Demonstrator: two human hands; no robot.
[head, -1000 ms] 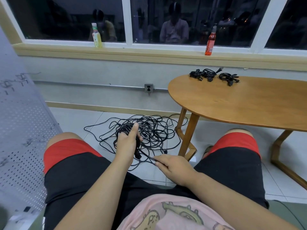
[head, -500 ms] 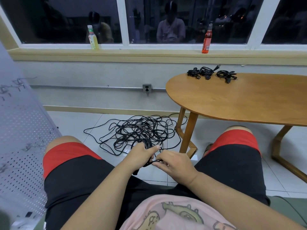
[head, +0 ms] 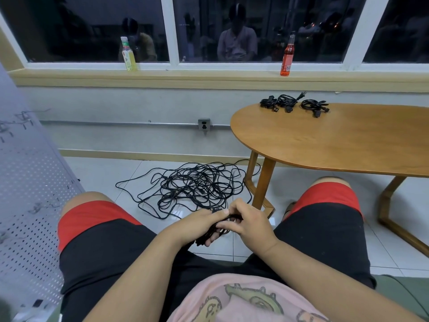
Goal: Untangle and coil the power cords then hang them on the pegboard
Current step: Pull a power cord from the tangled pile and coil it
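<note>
Two hands meet low between the person's knees, and between them sits a small coiled bundle (head: 221, 218) of black power cord. The left hand (head: 197, 226) curls its fingers round the loops from beneath. The right hand (head: 251, 225) pinches strands at the top of the bundle between thumb and fingers. Both grips are closed on the cord, neither spread.

Beyond the hands a loose tangle (head: 192, 187) of more black cord lies on the tiled floor, near the leg of the worktop (head: 336, 140). Whether a strand runs from the bundle to that tangle cannot be told. Three finished coils (head: 292, 104) lie near the far edge of the worktop, well apart from the hands. The pegboard (head: 27, 194) stands at the person's left, its hooks too blurred to make out.

The cord looks light and limp, yet probably springy enough for the loops to fan open if the grip slackens. Its rubbery jacket should give good friction, and it is unlikely to be fragile. The safest hold is likely across all the loops at one point, with the plug end tucked in. For the tangle, taking a plug end and feeding it through seems wiser than tugging, which could tighten the knots.
</note>
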